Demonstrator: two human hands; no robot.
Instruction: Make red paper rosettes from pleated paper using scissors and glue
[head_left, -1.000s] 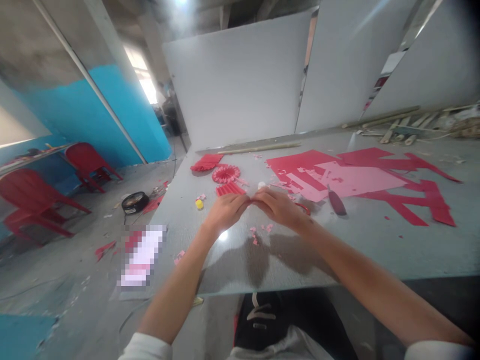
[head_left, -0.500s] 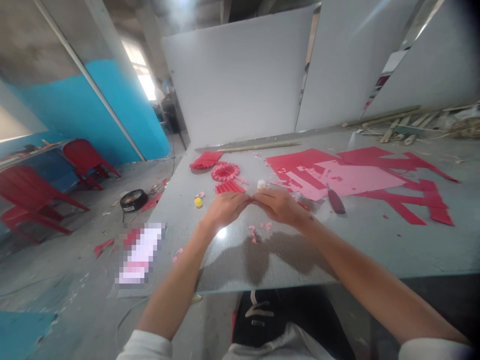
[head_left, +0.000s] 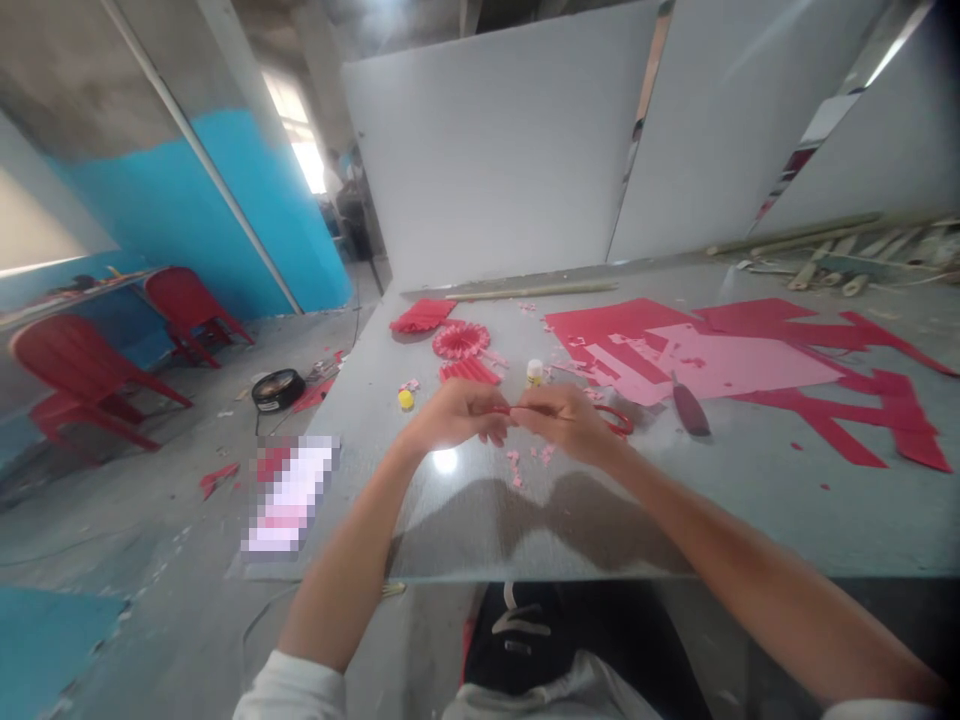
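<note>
Over the front of the table, my left hand [head_left: 454, 412] and my right hand [head_left: 562, 420] meet with fingertips pinched together. A thin red strip of paper [head_left: 500, 409] shows between them, mostly covered by the fingers. Just behind sits a pleated red paper fan [head_left: 469, 372], beside a round pleated red rosette [head_left: 460, 341]. A glue stick [head_left: 534, 373] stands uncapped behind my right hand, and its yellow cap [head_left: 406, 400] is left of my left hand. Next to my right wrist a red loop [head_left: 621, 424] lies on the table, perhaps a scissors handle.
Red paper sheets [head_left: 600, 322] and a pink sheet [head_left: 757, 365] cover the right side, with a dark-red-handled tool [head_left: 688, 408] nearby. Pink scraps [head_left: 516, 470] lie in front of my hands. Bamboo pieces [head_left: 832, 270] are at the back right. Red chairs [head_left: 82, 370] stand left.
My fingers have shifted from flat, close together over the piece to a pinch, and the red strip now shows between them. The view has turned slightly left.
</note>
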